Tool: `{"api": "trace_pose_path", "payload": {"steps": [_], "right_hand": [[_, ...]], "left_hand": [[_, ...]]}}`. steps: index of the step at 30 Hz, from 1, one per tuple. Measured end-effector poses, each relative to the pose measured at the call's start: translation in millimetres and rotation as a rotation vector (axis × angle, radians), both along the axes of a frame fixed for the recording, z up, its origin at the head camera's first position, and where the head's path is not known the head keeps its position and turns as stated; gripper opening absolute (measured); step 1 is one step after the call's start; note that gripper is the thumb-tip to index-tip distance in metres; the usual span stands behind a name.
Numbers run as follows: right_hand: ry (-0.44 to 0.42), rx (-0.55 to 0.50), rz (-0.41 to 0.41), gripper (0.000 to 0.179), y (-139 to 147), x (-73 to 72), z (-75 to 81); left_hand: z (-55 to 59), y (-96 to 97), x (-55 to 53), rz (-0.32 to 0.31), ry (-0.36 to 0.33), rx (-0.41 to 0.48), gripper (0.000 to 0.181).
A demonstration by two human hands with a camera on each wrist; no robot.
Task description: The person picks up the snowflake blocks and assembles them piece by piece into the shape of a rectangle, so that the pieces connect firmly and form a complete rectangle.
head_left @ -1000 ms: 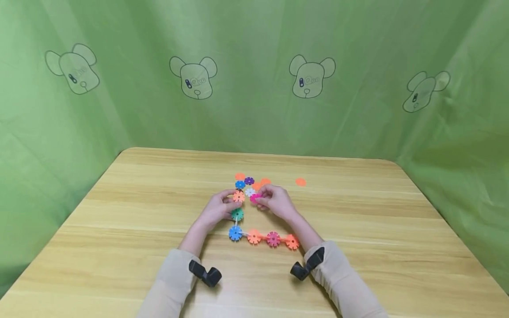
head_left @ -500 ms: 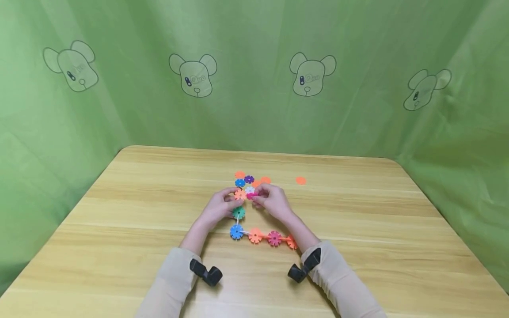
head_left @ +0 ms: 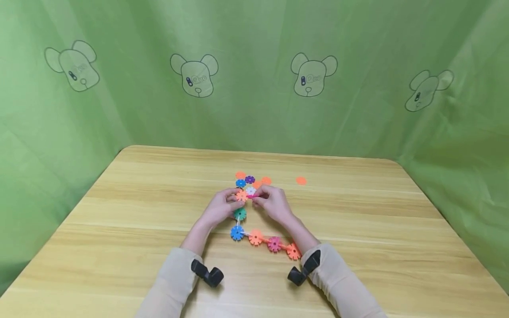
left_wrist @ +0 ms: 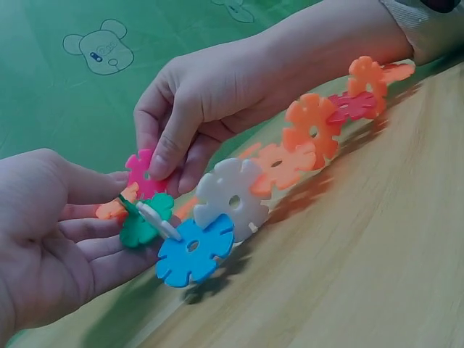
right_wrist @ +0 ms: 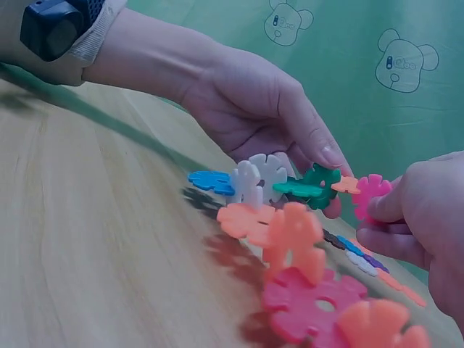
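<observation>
Your left hand (head_left: 220,207) pinches the pale orange disc (head_left: 241,195); your right hand (head_left: 273,204) pinches the pink disc (right_wrist: 368,190), its edge meeting the orange one between your grips; the green disc (head_left: 240,214) sits just nearer you than your left grip; the purple disc (head_left: 249,179) lies beyond both hands.

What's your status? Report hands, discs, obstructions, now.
Left hand holds disc chain. Right hand pinches pink disc at orange end disc. Loose discs beyond, seemingly not obstructing.
</observation>
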State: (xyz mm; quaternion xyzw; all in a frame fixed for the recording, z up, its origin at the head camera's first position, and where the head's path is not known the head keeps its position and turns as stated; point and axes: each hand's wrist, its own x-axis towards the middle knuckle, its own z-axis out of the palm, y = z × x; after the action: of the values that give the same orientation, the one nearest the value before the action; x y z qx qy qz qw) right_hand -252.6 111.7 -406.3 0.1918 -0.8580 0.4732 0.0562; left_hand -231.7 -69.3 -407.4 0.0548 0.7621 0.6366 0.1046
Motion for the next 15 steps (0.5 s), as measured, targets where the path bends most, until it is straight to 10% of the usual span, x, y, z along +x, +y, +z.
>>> {"api": "trace_pose_path", "payload": {"steps": [15], "right_hand": [[-0.082,0.049,0.017,0.002,0.1,1.1,2.8]], "left_hand": [[5.9,-0.2,3.1,-0.021,0.002,-0.026,0.054]]}}
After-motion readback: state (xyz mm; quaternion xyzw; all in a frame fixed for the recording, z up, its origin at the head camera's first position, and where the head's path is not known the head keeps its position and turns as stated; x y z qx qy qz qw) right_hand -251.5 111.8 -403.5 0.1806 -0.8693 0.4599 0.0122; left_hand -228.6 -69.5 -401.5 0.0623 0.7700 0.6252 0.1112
